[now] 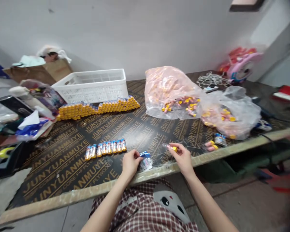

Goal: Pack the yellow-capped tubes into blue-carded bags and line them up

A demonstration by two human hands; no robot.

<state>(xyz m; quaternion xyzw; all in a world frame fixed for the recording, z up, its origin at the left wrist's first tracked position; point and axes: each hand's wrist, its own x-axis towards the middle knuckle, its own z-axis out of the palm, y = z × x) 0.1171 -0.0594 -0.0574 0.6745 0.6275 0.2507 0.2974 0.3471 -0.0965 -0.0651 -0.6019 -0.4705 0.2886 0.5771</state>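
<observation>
Near the front edge of the table, my left hand [130,162] is closed, thumb and fingertips pinched at the edge of a small pile of blue-and-clear wrappers [146,161]. To its right, my right hand [182,158] pinches a small pink tube with a yellow end [173,148], held just above the table. Left of my hands lies a row of several blue-labelled tubes with yellow ends [107,148], side by side. Two or three loose pink-and-yellow tubes [211,145] lie at the right, beside a blue-and-clear packet [220,139].
Stacked blue-and-yellow tubes [99,108] line up before a white plastic basket [91,85]. A large plastic bag [169,83] and a smaller clear bag [241,109] hold pink-and-yellow tubes. A coiled cable [211,79] and pink fan [243,67] stand back right; assorted items crowd the left.
</observation>
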